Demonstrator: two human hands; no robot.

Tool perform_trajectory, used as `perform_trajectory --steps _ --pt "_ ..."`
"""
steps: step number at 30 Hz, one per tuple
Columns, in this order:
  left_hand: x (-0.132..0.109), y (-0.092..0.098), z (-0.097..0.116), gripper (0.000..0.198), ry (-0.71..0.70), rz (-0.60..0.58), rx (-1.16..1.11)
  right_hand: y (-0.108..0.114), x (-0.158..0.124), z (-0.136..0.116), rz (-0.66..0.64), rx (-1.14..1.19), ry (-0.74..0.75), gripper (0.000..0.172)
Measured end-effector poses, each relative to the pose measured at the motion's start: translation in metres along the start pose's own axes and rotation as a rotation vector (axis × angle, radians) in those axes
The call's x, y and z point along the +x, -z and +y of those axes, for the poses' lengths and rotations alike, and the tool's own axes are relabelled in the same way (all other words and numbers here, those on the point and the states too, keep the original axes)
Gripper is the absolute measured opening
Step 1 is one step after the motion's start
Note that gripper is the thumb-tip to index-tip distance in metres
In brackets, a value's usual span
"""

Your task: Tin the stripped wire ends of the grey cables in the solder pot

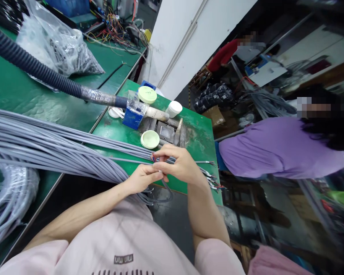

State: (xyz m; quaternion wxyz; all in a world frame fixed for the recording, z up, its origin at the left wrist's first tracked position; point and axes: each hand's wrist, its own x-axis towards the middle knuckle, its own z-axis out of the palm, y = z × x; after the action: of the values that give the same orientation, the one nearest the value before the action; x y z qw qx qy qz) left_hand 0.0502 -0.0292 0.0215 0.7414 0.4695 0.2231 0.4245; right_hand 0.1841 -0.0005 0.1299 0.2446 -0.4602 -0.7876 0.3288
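In the head view, the two hands are close together over the near edge of the green table (200, 131), fingers nearly meeting. The right hand (177, 164) pinches thin red and blue wires (154, 157) between thumb and forefinger. Just beside it, the left hand (145, 177) has its thumb and finger closed on the grey cable (167, 188), which bends down below the fingers; the exact contact is partly hidden.

A thick bundle of grey cables (60, 149) comes in from the left, some lying on the table and running under the right hand, their stripped ends (213, 183) fanning out near the right edge. Beyond the hands sit a pale green dish (150, 139), a blue box (132, 118) and a white tub (174, 109). A black corrugated hose (46, 65) reaches over from the upper left. To the right, a person in a purple top (266, 147) is well apart from the table.
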Motion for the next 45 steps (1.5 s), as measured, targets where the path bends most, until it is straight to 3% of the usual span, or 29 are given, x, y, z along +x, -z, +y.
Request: perform_trajectory --steps 3,7,10,14,19,24,27,31,34,37,40,45 --pt "0.000 0.000 0.002 0.034 0.028 0.009 -0.037 -0.010 0.002 0.000 0.117 0.025 0.008 0.007" --pt "0.001 0.002 -0.004 0.023 0.028 0.161 -0.184 -0.023 -0.005 0.005 0.347 -0.078 0.160 0.011" --pt "0.001 0.002 -0.008 0.025 0.022 0.181 -0.307 -0.025 -0.012 0.013 0.422 -0.150 0.209 0.011" --pt "0.000 0.002 -0.002 0.031 0.091 0.189 -0.449 -0.018 -0.025 0.026 0.393 -0.165 0.314 0.020" --pt "0.002 0.005 0.006 0.034 0.139 0.220 -0.552 -0.012 -0.042 0.040 0.260 -0.280 0.420 0.041" --pt "0.007 0.002 0.007 0.029 0.165 0.230 -0.603 -0.021 -0.045 0.046 0.132 -0.422 0.451 0.040" --pt "0.009 0.000 0.009 0.032 0.170 0.190 -0.592 -0.026 -0.042 0.050 0.135 -0.441 0.488 0.036" --pt "0.004 0.002 0.018 0.039 0.139 0.148 -0.344 -0.025 -0.037 0.057 0.291 -0.272 0.485 0.032" --pt "-0.005 0.007 0.027 0.033 0.066 0.160 0.049 -0.016 -0.028 0.062 0.501 -0.149 0.320 0.025" --pt "-0.012 0.017 0.032 0.021 -0.115 0.186 0.401 -0.007 -0.014 0.068 0.626 -0.103 0.160 0.023" --pt "-0.015 0.029 0.032 0.016 -0.273 0.199 0.602 -0.002 0.003 0.074 0.673 -0.060 0.079 0.023" --pt "-0.020 0.045 0.027 0.012 -0.362 0.296 0.734 -0.001 0.027 0.082 0.666 -0.103 0.065 0.025"
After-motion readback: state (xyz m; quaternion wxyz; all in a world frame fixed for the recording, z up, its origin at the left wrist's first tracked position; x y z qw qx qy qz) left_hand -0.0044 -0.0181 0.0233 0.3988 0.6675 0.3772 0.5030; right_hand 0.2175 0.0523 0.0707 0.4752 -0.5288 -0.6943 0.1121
